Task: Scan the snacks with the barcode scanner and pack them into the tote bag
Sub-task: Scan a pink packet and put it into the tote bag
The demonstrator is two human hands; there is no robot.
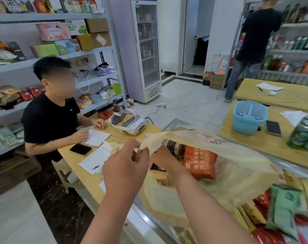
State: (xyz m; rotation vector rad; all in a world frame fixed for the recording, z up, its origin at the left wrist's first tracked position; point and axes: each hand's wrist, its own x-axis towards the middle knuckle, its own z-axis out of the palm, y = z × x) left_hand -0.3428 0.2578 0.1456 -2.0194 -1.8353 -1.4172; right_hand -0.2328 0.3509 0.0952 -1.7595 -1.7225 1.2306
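Some snacks already in tote bag, orange pack showing; left hand grip pinches rim; right hand grip hidden, cannot tell; green pack at 4 o'clock waits.

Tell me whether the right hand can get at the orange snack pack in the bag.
Probably yes. The left hand pinches the tote bag up by its rim, the right hand sits at the open mouth, and the orange snack pack lies just beyond with nothing visible between.

Tote bag pale cream; orange packet, white lettering; green packet; light-blue basket.
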